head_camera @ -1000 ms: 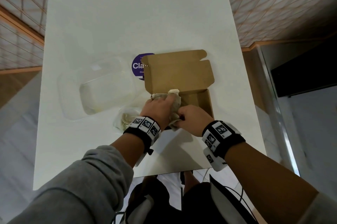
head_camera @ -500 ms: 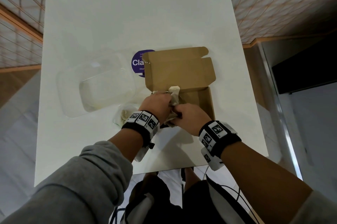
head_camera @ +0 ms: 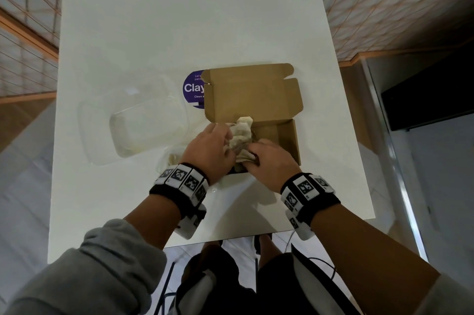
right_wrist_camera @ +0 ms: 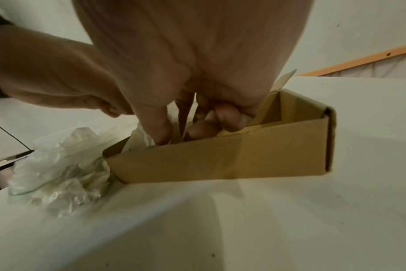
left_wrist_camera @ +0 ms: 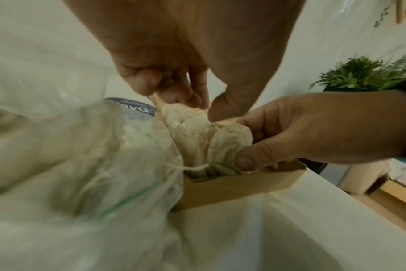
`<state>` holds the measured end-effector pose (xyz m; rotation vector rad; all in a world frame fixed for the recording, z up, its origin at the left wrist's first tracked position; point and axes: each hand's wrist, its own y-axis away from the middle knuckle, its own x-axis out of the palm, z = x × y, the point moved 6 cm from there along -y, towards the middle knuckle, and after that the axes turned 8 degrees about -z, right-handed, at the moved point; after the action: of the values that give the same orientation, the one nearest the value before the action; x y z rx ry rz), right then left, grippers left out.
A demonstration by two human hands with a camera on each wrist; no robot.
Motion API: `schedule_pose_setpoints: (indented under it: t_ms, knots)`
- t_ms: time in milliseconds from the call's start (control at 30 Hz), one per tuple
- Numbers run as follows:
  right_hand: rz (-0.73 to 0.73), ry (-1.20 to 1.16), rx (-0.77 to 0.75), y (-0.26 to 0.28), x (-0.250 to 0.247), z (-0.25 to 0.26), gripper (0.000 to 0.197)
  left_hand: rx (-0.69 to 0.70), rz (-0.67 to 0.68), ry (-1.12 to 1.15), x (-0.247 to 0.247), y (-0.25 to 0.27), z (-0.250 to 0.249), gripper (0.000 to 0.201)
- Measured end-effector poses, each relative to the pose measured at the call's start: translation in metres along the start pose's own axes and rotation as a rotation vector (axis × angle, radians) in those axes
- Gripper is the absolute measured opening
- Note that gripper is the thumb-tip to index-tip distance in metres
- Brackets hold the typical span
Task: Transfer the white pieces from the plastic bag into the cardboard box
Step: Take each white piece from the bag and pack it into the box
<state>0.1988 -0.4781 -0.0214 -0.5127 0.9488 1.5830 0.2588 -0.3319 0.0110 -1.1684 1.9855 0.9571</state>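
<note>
Head view, compared with the frames a second earlier: both hands had shifted slightly toward the near edge of the cardboard box (head_camera: pixel 272 135), and the bundle of white pieces (head_camera: pixel 241 132) sat lower, with less of it standing above the rim. This suggested the pieces were being pressed down into the box, so the transfer appeared close to complete for this bundle.

Furthest left stood a clear plastic container (head_camera: pixel 143 122), untouched. Beside it lay the plastic bag (right_wrist_camera: pixel 58 172), crumpled on the table against the box's left corner; whether it was empty could not be confirmed. The left hand (head_camera: pixel 210 150) had its fingers curled onto the top of the white pieces, pinching the material. The right hand (left_wrist_camera: pixel 313 132) gripped the same bundle from the other side, thumb and fingers clamped round it just inside the box's front wall. The box lid stood open at the far side, partly covering a purple round label (head_camera: pixel 193 89).

The table (head_camera: pixel 179 19) was white and smooth. Beyond it ran pale flooring with orange-lined panels, a potted plant (left_wrist_camera: pixel 364 73) and a dark panel at right.
</note>
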Motion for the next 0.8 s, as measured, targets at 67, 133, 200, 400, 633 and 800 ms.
schedule_pose_setpoints:
  t_ms: [67, 133, 200, 400, 633, 800]
  knots:
    - [0.024, -0.019, -0.013, 0.001, 0.0, -0.002, 0.009, 0.005, 0.062, -0.077, 0.001, 0.013, 0.003, 0.032]
    - [0.031, -0.001, -0.015, 0.001, 0.0, -0.005, 0.01, 0.01, 0.115, -0.167, 0.008, 0.024, 0.007, 0.038]
    - [0.04, 0.022, -0.015, 0.0, 0.001, -0.005, 0.011, 0.003, 0.113, -0.231, 0.014, 0.029, 0.013, 0.04]
    - [0.108, 0.056, 0.053, -0.007, 0.0, 0.001, 0.02, -0.053, 0.0, -0.251, 0.03, 0.03, 0.017, 0.037]
    - [0.134, 0.062, 0.089, -0.008, 0.001, 0.002, 0.021, -0.114, -0.037, -0.29, 0.033, 0.023, 0.014, 0.042]
    - [0.048, -0.051, 0.131, 0.001, -0.005, -0.003, 0.015, -0.046, -0.06, -0.479, 0.03, 0.012, 0.004, 0.061]
